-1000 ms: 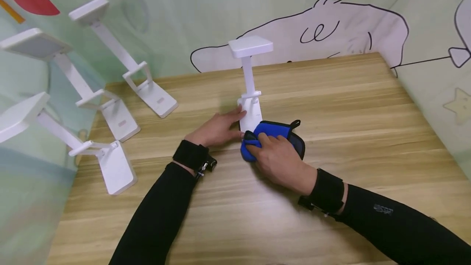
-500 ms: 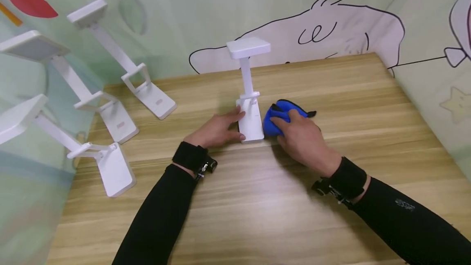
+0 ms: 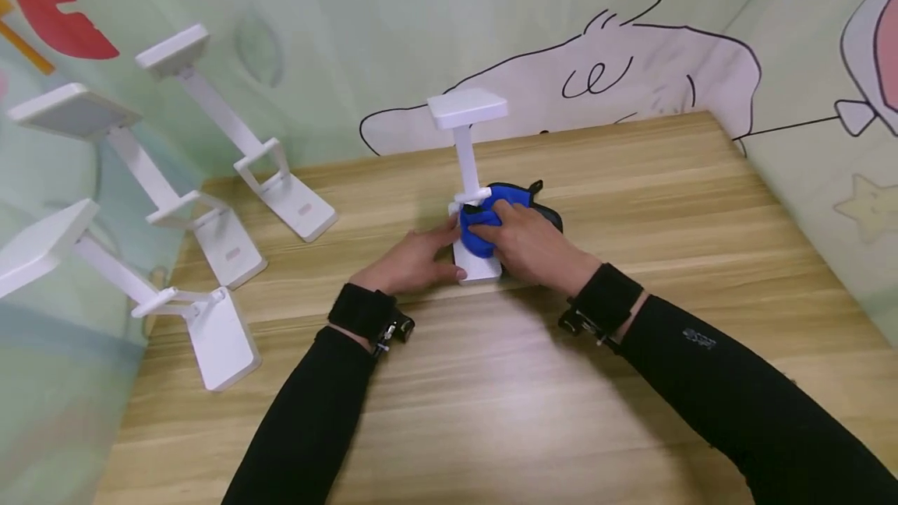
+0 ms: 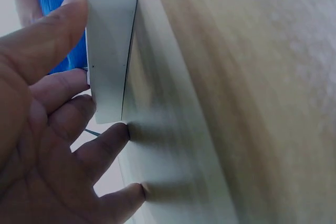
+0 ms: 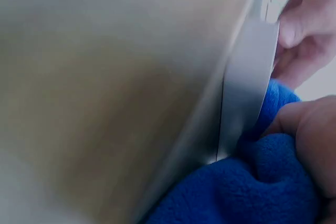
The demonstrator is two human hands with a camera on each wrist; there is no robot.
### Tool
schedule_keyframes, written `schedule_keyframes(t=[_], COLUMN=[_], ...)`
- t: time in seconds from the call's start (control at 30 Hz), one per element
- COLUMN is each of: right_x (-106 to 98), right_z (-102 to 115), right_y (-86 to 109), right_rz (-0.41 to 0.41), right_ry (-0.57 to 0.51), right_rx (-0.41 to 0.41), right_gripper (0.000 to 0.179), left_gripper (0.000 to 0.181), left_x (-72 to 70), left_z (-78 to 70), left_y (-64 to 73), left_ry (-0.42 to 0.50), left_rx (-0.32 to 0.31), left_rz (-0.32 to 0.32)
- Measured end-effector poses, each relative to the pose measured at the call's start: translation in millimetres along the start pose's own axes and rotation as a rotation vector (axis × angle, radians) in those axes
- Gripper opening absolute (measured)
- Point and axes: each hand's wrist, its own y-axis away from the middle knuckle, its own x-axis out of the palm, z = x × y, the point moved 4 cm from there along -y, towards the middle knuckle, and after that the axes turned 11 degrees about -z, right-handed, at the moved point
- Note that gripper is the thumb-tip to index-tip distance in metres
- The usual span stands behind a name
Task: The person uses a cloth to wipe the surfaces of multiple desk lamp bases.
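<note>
Looks like a child's-room corner here, home or elsewhere, can't tell! Pale green cartoon-printed walls [image 3: 316,22] wrap round, a pale, black-outlined cartoon figure [image 3: 652,84] sprawls far, a pale yellow star [image 3: 873,207] shows right, and white plastic desk lamps [image 3: 468,107] stand on the light wood-grain surface [image 3: 491,411].

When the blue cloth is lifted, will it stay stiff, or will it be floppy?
Probably floppy: the blue cloth bunches in the right hand. Its surface looks fuzzy, so it may not slip easily. Being soft fabric, it seems unlikely to break.
</note>
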Motion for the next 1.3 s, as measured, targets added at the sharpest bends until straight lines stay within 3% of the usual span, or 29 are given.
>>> schedule_keyframes(t=[0.13,0.27,0.37,0.57,0.7,0.77,0.87,0.97,1.07,1.17,1.3], right_x=[5,9,8,-4,-8,-8,-5,3,12,18,20], right_z=[-4,0,5,3,-9,-15,-23,-33,-43,-51,-50], right_y=[-9.4,-3.4,3.2,28.5,42.9,42.9,34.5,19.8,0.1,-15.8,-18.8], right_rz=[0.016,0.003,0.009,0.146,0.172,0.162,0.149,0.168,0.188,0.199,0.242], right_ry=[-0.016,-0.056,-0.084,-0.289,-0.404,-0.392,-0.314,-0.243,-0.212,-0.199,-0.167], right_rx=[0.065,0.192,0.235,0.182,0.149,0.178,0.287,0.429,0.521,0.550,0.509], right_gripper=[0.040,0.044,0.048,0.048,0.047,0.045,0.045,0.048,0.050,0.050,0.051], left_gripper=[0.080,0.080,0.080,0.080,0.080,0.080,0.081,0.081,0.081,0.081,0.081], left_x=[-1.0,-1.2,-1.0,-1.1,-0.3,0.4,0.7,-0.4,-1.9,-1.9,0.1], left_z=[2.3,2.7,2.1,1.8,1.1,0.7,0.0,-0.7,-0.7,-0.2,0.5], left_y=[2.7,2.9,2.5,3.3,2.7,2.0,1.4,1.6,2.3,3.0,3.5], left_ry=[0.021,0.021,0.018,0.008,0.007,0.006,0.004,0.002,-0.001,0.001,0.005], left_rx=[-0.013,-0.014,-0.016,-0.016,-0.022,-0.025,-0.022,-0.018,-0.017,-0.021,-0.022], left_rz=[0.002,0.006,0.003,0.000,0.003,0.005,0.010,0.014,0.011,0.009,0.011])
